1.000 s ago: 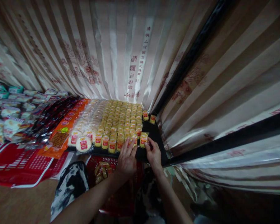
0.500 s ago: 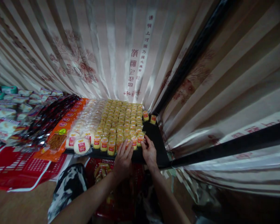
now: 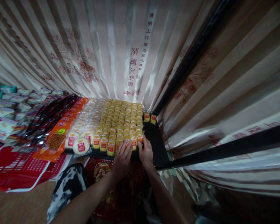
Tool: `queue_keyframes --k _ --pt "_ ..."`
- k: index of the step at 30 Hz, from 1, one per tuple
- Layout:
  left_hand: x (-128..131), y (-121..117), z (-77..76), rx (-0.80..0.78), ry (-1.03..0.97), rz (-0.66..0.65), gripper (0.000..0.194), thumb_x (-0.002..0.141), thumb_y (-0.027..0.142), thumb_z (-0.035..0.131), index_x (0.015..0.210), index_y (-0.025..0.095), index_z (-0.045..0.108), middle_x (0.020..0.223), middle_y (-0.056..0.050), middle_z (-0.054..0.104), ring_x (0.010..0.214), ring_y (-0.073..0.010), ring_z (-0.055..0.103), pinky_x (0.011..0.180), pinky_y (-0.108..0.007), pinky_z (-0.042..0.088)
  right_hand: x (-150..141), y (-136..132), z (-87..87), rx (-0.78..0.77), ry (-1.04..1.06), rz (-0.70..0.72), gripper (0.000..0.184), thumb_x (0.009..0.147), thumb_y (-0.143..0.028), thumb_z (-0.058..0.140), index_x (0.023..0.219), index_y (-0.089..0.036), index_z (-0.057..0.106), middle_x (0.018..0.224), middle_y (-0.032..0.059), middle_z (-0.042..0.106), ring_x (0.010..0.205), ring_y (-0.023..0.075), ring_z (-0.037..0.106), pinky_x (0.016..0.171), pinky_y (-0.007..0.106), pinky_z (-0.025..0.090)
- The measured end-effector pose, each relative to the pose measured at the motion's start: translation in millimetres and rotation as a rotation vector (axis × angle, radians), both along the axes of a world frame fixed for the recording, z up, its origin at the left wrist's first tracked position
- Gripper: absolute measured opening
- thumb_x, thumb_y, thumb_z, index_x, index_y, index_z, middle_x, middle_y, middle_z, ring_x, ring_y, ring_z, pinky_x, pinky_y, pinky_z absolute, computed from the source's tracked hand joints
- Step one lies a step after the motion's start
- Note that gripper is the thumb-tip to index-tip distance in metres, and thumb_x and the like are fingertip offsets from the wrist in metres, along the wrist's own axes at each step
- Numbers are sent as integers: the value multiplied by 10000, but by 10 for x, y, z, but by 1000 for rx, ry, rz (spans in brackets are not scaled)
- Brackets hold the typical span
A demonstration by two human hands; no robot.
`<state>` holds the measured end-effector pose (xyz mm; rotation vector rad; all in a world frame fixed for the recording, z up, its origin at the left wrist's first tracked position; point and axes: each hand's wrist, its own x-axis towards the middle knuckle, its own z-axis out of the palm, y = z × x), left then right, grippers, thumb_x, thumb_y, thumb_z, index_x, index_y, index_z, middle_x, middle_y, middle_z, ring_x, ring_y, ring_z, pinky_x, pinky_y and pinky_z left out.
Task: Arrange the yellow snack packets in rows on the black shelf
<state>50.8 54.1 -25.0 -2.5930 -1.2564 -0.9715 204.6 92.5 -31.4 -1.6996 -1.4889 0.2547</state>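
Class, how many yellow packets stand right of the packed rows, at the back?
2: one packet beside the rows, the other packet just right of it, near the dark pole. Any behind them would be hidden.

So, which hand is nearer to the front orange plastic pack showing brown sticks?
Left. The left hand is right of the pack, at yellow plastic-wrapped packets; the right hand is farther right.

Black shelf | yellow packs in rows | white round packs alongside
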Motion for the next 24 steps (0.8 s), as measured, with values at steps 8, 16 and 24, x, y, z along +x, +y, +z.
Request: queue_keyframes --k 8,16,24 --pt "-13 7 23 -25 19 -18 557 798 68 342 1353 48 393 1439 -152 391 1421 -276 73 1074 -509 344 -39 -1 43 -26 -149 -75 514 877 -413 337 1240 -124 557 999 151 555 933 258 465 868 429 422" --pt "-14 10 12 -16 -13 -31 558 797 57 334 1351 51 395 1440 -164 383 1419 -276 89 1066 -525 352 -49 61 -6 18 -18 -78 486 875 -416 336 1195 -154 591 949 113 520 914 234 478 872 404 433" --pt "-19 -18 53 6 1 -50 519 830 79 308 1339 46 406 1438 -162 385 1417 -259 116 1090 -538 301 -5 7 37 20 14 -86 526 865 -483 364 1203 -137 572 1026 138 563 972 247 502 897 421 428"
